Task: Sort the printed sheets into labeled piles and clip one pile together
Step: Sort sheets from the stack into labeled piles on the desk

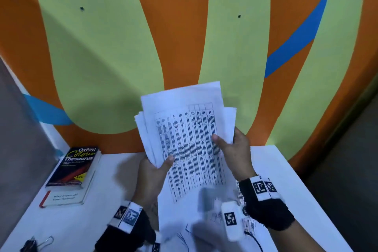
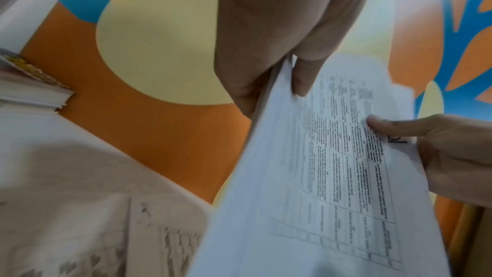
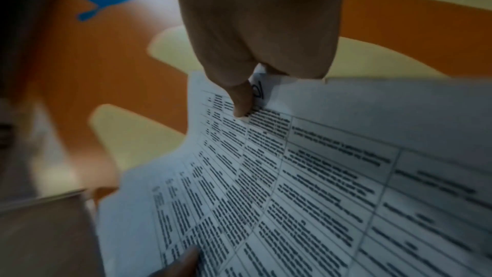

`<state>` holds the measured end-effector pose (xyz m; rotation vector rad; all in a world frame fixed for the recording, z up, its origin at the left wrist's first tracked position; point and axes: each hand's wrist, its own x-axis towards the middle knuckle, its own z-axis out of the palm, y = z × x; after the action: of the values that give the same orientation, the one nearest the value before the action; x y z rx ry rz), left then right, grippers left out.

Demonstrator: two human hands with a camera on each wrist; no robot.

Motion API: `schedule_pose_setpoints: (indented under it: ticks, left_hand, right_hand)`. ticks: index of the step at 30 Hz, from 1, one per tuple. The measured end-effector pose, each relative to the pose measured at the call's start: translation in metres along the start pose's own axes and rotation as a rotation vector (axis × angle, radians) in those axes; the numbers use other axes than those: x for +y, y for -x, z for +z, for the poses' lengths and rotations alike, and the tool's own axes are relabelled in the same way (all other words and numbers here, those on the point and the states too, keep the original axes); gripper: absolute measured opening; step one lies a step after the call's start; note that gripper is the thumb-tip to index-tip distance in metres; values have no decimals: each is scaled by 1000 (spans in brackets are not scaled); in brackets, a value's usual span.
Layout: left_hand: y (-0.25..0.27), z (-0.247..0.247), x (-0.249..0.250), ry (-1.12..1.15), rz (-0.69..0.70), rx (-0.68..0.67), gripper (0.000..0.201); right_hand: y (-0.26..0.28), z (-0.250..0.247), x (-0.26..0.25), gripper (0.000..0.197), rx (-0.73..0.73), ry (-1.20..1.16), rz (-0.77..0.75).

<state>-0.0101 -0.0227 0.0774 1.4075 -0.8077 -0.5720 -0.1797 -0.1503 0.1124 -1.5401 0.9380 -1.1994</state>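
A stack of printed sheets (image 1: 188, 135) with dense tables is held up above the white table (image 1: 86, 221). My left hand (image 1: 155, 170) grips its left edge, thumb on the front. On the stack's right edge my right hand (image 1: 233, 149) pinches it, thumb on the top sheet. The left wrist view shows the stack (image 2: 333, 176) edge-on, with the left hand (image 2: 282, 60) on its edge. The right thumb (image 3: 242, 100) presses the top sheet (image 3: 293, 186) near a handwritten mark. More printed sheets (image 1: 184, 231) lie flat on the table below. A black binder clip (image 1: 36, 243) lies at the front left corner.
Two stacked books, an Oxford thesaurus (image 1: 75, 168) on top, lie at the table's left rear. An orange, green and blue painted wall (image 1: 184, 26) stands right behind the table. A black cable (image 1: 255, 239) runs near the front right.
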Motion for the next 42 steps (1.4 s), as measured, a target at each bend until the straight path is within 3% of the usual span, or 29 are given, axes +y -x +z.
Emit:
schedule_pose_setpoints:
  ticks: [3, 8, 12, 15, 17, 20, 22, 24, 27, 29, 32, 34, 35, 37, 40, 42]
  left_hand:
    - [-1, -1, 13, 39, 70, 68, 27]
    - [0, 2, 18, 146, 141, -18, 28]
    - [-5, 7, 24, 183, 128, 5, 39]
    - [-9, 8, 25, 184, 123, 16, 45]
    - [-13, 8, 21, 188, 120, 34, 48]
    - [-14, 9, 23, 168, 122, 28, 45]
    - [-15, 10, 22, 181, 128, 21, 45]
    - [-17, 11, 19, 189, 128, 8, 50]
    - [-20, 13, 10, 156, 84, -16, 51]
    - [-21, 13, 5, 115, 59, -32, 43]
    - [-21, 12, 1, 48, 0, -47, 16]
    - [-19, 14, -3, 49, -33, -55, 41]
    - [-19, 15, -5, 48, -49, -54, 36]
    - [-18, 18, 1, 17, -32, -33, 39]
    - [-19, 15, 17, 50, 34, 50, 16]
    - [-18, 10, 16, 40, 72, 84, 20]
  right_hand:
    - [-1, -2, -29, 39, -11, 16, -163]
    - [2, -13, -39, 87, 74, 58, -335]
    - [5, -16, -45, 83, 56, 214, -606]
    - [3, -19, -50, 71, 32, 270, -674]
    - [1, -23, -56, 78, 65, 298, -703]
    - [-4, -27, -71, 86, 29, 523, -821]
    - [-9, -27, -80, 80, -49, 670, -796]
    - [-13, -28, -76, 59, -65, 712, -756]
    - [-12, -34, -57, 37, -44, 652, -723]
    - [-9, -38, -44, 40, 5, 554, -661]
    - [-4, -40, -22, 64, 2, 220, -315]
    - [0, -36, -3, 58, -83, 70, -104]
    - [1, -31, 5, 47, -90, 76, -72]
    - [8, -21, 11, 35, -68, 115, -89]
    - [12, -12, -4, 21, -61, 135, -218]
    - [17, -7, -10, 18, -66, 174, -264]
